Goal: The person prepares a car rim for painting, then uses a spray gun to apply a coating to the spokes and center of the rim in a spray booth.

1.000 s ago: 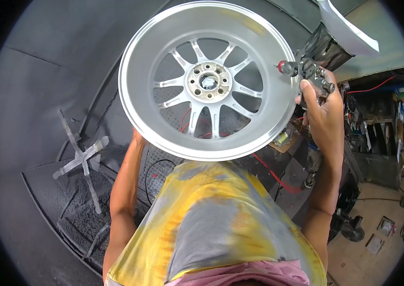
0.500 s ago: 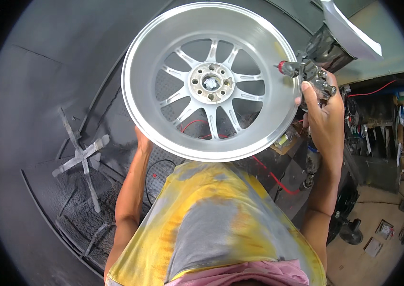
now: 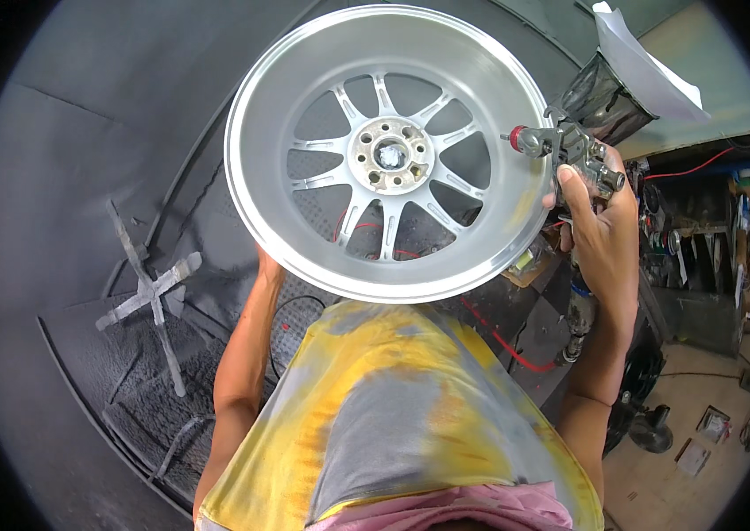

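A silver alloy wheel (image 3: 424,266) is in front of me with its open barrel facing up. Its paired spokes meet at a hub (image 3: 407,177) with several bolt holes, and white stuff plugs the centre. A yellowish patch marks the barrel's right inner wall. My right hand (image 3: 601,212) is wrapped round a spray gun (image 3: 577,152), whose red-ringed nozzle points left over the rim. The gun carries a dark paint cup (image 3: 607,96) with white paper (image 3: 642,64) on top. My left hand (image 3: 270,264) is at the wheel's lower left edge, its fingers hidden beneath the rim.
A grey-coated cross-shaped stand (image 3: 155,294) is at the left by the dark wall. A red hose (image 3: 503,341) runs below the gun. Cluttered shelves (image 3: 703,257) stand at the right. A dark round-based object (image 3: 652,431) is on the floor at lower right.
The wheel has turned clockwise: its spokes have shifted and the yellowish patch has moved from upper right to lower right. My right hand and the spray gun have barely moved.
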{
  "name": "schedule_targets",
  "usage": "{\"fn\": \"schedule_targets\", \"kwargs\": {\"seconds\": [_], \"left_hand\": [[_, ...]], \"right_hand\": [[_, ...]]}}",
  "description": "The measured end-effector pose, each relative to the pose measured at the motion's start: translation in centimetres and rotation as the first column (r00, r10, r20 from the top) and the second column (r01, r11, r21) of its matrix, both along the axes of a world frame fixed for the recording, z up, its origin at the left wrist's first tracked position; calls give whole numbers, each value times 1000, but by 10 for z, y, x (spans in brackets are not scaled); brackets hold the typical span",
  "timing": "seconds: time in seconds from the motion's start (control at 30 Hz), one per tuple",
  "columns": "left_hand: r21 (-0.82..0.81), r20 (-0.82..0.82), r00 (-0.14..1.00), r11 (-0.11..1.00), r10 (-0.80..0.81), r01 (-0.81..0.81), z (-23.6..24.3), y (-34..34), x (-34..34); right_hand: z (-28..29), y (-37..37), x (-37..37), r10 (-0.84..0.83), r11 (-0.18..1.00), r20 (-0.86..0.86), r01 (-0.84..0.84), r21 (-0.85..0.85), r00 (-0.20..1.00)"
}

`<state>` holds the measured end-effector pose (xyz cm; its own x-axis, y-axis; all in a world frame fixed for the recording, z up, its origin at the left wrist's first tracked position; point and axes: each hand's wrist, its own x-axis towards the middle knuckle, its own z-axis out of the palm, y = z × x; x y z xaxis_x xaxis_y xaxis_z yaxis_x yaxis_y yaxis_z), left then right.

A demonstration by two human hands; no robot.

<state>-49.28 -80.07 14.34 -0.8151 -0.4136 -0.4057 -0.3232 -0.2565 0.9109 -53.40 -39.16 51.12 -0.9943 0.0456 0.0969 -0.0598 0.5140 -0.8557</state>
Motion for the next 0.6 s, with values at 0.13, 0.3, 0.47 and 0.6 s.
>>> {"fn": "schedule_targets", "kwargs": {"seconds": [0.13, 0.3, 0.47, 0.6], "left_hand": [[5, 19, 997, 997, -77, 77, 6, -18, -28], [-15, 9, 993, 993, -120, 120, 17, -34, -61], [-14, 6, 994, 994, -110, 110, 15, -34, -69], [-5, 13, 995, 995, -96, 96, 6, -27, -61]], "right_hand": [[1, -2, -3, 41, 999, -26, -40, 19, 999], [-4, -12, -13, 24, 999, -32, -25, -48, 999], [-4, -18, -22, -1, 999, -55, -1, -39, 998], [-11, -20, -31, 30, 995, -58, -35, -93, 998]]}}
